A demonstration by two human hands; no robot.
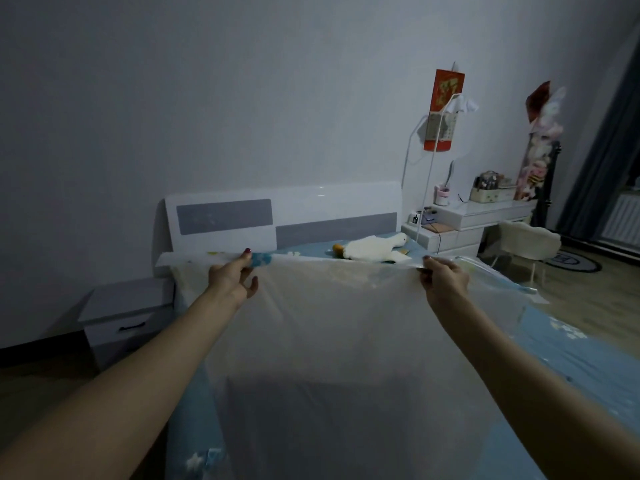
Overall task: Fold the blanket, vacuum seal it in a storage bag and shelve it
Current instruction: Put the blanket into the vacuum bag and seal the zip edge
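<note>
Clear plastic bag stretches above the bed, its far edge pinched by the left hand and right hand, short of the headboard; toy goose lies beyond.

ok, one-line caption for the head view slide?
Both hands, left and right, hold a clear storage bag stretched over the bed.
</note>
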